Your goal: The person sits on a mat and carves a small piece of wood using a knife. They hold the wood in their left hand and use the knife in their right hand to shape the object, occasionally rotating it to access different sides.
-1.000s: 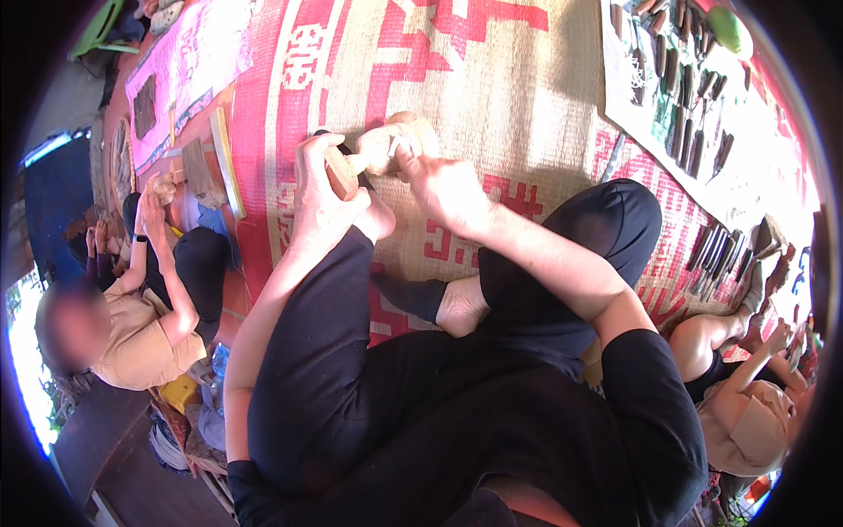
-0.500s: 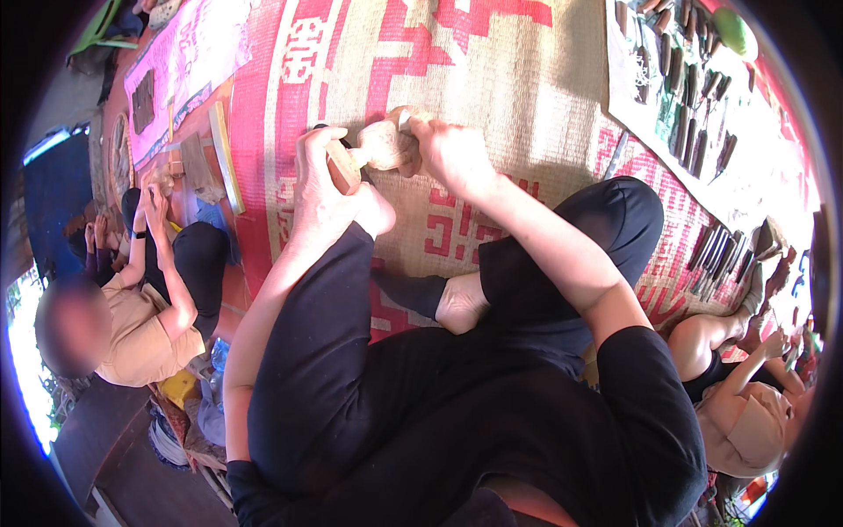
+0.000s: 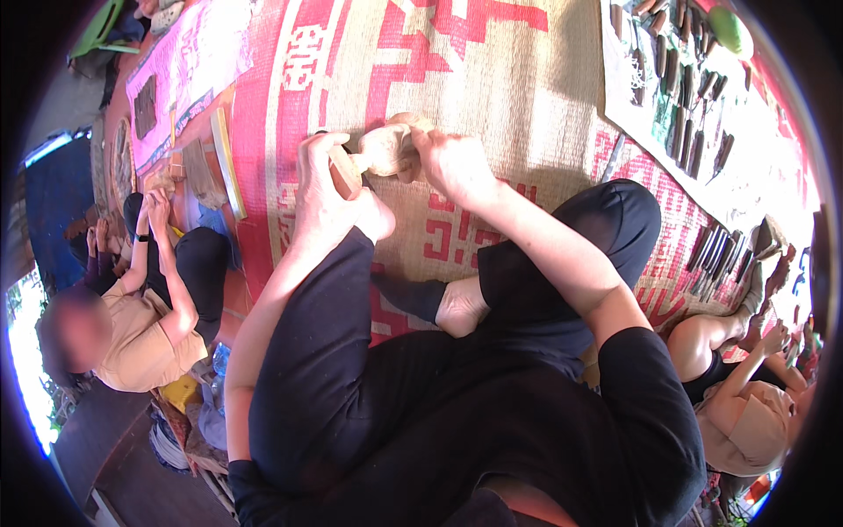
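Low over the mat, by my bare foot (image 3: 376, 217), is a pale carved wooden piece (image 3: 384, 151) with a rounded, shaped body and a flat block-like base (image 3: 345, 172). My left hand (image 3: 321, 180) is wrapped round the base end, with the thumb side toward the carving. At the other end my right hand (image 3: 453, 163) has its fingers closed and pressed against the carving's right side. Whatever sits in the right fingertips is too small to make out.
A red and beige woven mat (image 3: 500, 79) lies under me. Several dark-handled carving tools (image 3: 685, 105) rest on a white cloth at the right, with more tools (image 3: 718, 255) below. A person (image 3: 145, 325) sits at the left, another person (image 3: 746, 413) at the right.
My right fingers have shifted slightly on the carving, and a whitish bit seen at their tips earlier no longer shows. The left hand keeps its hold in nearly the same place.
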`<state>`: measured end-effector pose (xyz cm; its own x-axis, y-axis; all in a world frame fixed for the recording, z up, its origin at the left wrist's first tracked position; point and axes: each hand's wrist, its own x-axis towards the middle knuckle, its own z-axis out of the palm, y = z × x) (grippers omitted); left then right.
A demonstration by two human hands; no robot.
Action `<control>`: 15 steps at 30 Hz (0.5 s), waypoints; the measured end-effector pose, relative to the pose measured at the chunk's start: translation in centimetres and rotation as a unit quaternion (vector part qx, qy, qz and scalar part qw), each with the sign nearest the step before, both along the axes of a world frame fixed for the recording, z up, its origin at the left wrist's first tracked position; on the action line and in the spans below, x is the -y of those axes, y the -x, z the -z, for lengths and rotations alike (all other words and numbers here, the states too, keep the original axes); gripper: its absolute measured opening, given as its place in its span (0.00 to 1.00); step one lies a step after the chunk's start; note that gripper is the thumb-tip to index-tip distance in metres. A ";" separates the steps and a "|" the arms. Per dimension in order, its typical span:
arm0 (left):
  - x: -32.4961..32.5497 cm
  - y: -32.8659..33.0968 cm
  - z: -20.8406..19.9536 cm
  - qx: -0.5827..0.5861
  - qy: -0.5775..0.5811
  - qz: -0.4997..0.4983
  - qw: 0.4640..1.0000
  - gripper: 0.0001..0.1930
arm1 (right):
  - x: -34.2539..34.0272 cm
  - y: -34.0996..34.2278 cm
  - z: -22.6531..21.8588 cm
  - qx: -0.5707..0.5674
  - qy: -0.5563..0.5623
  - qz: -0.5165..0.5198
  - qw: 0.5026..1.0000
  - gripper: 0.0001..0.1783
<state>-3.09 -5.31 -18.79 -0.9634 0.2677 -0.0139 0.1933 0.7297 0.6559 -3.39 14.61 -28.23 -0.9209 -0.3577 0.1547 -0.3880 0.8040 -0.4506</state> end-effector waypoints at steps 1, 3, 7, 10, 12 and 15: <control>0.0 0.0 -0.1 0.003 0.008 -0.004 1.000 0.36 | 0.3 -0.6 -0.4 -0.015 0.012 -0.001 1.000 0.18; 0.1 -0.2 0.1 0.008 0.015 -0.008 1.000 0.36 | 0.9 -1.7 -0.8 -0.040 0.034 -0.004 0.999 0.18; 0.3 -0.3 0.1 0.003 0.009 -0.007 1.000 0.36 | -1.1 1.9 -1.1 0.111 0.113 0.093 0.983 0.14; 0.5 -0.4 0.0 0.002 0.015 -0.006 1.000 0.36 | -3.2 3.5 -1.5 0.230 0.322 0.159 0.904 0.13; 0.6 -0.4 0.1 0.005 0.011 -0.007 1.000 0.36 | -3.3 3.2 -2.1 0.228 0.285 0.144 0.920 0.12; 0.6 -0.4 0.3 0.010 -0.005 -0.008 1.000 0.36 | -2.4 2.3 -1.3 0.159 0.236 0.115 0.952 0.08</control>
